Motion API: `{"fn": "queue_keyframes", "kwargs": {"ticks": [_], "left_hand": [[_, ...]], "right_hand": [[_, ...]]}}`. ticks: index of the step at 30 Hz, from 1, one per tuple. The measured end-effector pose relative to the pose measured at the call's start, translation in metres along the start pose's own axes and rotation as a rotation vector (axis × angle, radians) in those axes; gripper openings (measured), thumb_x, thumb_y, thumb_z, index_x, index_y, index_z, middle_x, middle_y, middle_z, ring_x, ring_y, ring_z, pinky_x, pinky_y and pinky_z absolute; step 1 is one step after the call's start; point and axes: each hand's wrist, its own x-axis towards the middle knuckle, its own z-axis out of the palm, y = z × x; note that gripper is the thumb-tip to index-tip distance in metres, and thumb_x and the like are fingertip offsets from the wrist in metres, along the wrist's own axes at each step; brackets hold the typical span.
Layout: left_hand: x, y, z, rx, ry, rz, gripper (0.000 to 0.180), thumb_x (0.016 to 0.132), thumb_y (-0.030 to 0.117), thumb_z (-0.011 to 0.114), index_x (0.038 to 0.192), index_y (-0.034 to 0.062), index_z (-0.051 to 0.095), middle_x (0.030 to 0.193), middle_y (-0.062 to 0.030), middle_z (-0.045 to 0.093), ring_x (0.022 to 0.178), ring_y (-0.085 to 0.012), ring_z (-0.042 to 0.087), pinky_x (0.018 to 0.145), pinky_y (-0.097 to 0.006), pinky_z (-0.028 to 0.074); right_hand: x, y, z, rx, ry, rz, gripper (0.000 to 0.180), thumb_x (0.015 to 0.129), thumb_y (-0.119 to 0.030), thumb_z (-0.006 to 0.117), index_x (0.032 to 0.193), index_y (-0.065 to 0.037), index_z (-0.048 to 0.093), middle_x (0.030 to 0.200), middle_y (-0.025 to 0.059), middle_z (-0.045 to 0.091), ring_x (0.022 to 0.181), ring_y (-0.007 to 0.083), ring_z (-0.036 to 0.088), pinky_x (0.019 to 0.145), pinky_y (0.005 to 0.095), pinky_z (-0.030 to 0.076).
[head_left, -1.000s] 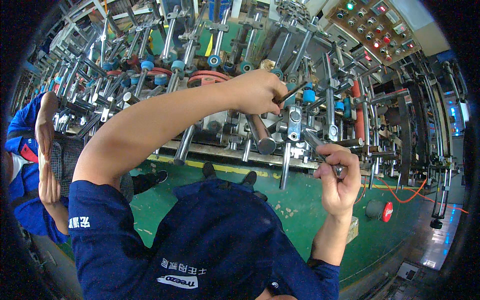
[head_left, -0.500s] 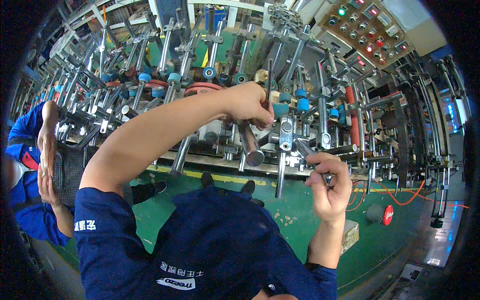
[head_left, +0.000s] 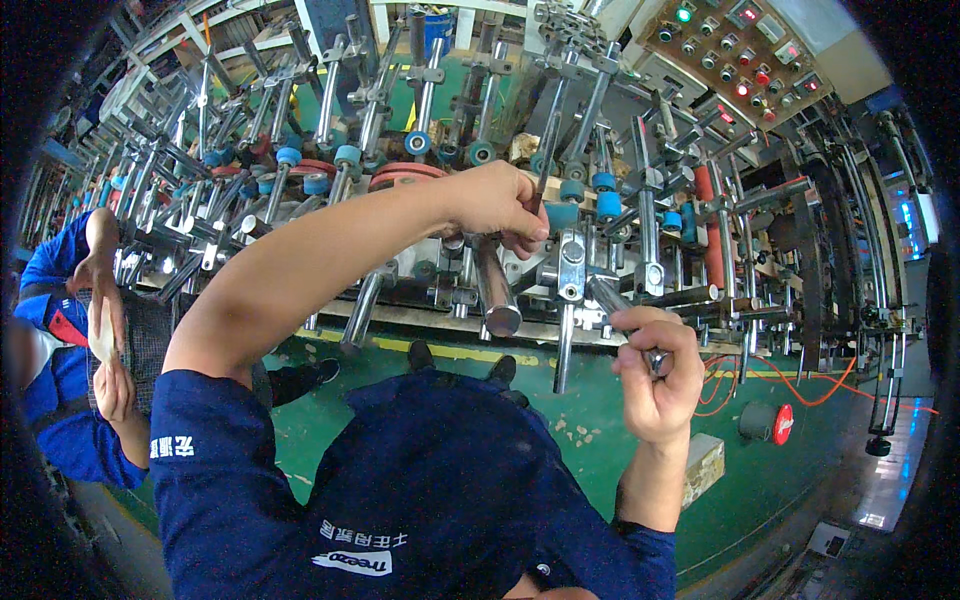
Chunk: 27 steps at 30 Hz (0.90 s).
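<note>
My left hand [head_left: 497, 206] reaches forward into a machine full of steel rods and blue rollers, its fingers pinched around a thin dark tool [head_left: 543, 170] that points up between the rods. Just below that hand a thick polished steel shaft [head_left: 492, 290] sticks out toward me. My right hand [head_left: 658, 372] is lower and to the right, fist closed around the end of another steel rod [head_left: 612, 300] that slants up into the machine.
A control panel [head_left: 740, 60] with green and red lights sits at the upper right. Another person in blue [head_left: 70, 330] stands at the left edge. The floor [head_left: 560, 410] is green, with a small box [head_left: 702, 465] and orange cable [head_left: 800, 385] at the right.
The view has shifted so both hands sit slightly lower and left in the picture. My left hand stays on the thin tool, my right hand on the rod.
</note>
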Motion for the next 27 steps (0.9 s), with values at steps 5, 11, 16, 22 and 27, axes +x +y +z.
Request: {"fn": "queue_keyframes", "kwargs": {"ticks": [5,11,16,22,27], "left_hand": [[-0.004,0.01,0.011,0.175,0.063,0.038,0.02,0.086,0.013,0.078,0.093,-0.0048,0.073,0.085,-0.0122,0.076,0.08,-0.02,0.075,0.076,-0.032,0.06],[-0.016,0.031,0.017,0.65,0.345,0.096,0.085,0.073,0.044,0.086,0.136,-0.0012,0.053,0.113,-0.0216,0.069,0.111,-0.0359,0.066,0.1,-0.043,0.051],[-0.022,0.067,-0.01,1.526,0.611,0.851,0.111,0.067,0.051,0.084,0.153,0.0031,0.034,0.159,-0.0234,0.035,0.152,-0.0323,0.027,0.123,-0.044,0.025],[0.047,0.093,0.001,2.145,-0.257,0.31,0.02,0.077,0.023,0.066,0.081,0.0085,0.078,0.097,-0.0111,0.076,0.109,-0.0305,0.068,0.097,-0.042,0.05],[0.051,0.106,0.002,1.995,-0.408,0.104,0.018,0.07,0.021,0.065,0.077,0.0148,0.08,0.078,-0.0112,0.075,0.076,-0.0325,0.074,0.063,-0.047,0.057]], "right_hand": [[0.0,0.002,0.001,0.018,0.014,0.006,0.022,0.078,0.006,0.068,0.095,-0.004,0.058,0.1,0.0176,0.073,0.084,0.0289,0.071,0.075,0.0352,0.055],[0.006,0.003,-0.003,-0.122,0.034,-0.128,0.02,0.076,0.002,0.07,0.093,-0.005,0.062,0.1,0.0144,0.074,0.084,0.0265,0.066,0.077,0.0367,0.053],[0.022,0.007,-0.01,-0.224,0.027,-0.307,0.021,0.069,-0.009,0.075,0.088,-0.01,0.066,0.096,0.0045,0.074,0.086,0.0272,0.064,0.079,0.0382,0.047],[0.038,0.04,0.004,0.556,-0.144,-0.273,0.022,0.071,-0.008,0.079,0.065,-0.01,0.057,0.064,0.0056,0.059,0.058,0.026,0.057,0.056,0.0367,0.041],[0.042,0.039,0.017,0.551,-0.046,-0.334,0.029,0.07,-0.002,0.076,0.06,-0.01,0.05,0.056,0.0036,0.049,0.048,0.0236,0.048,0.049,0.0356,0.034]]}}
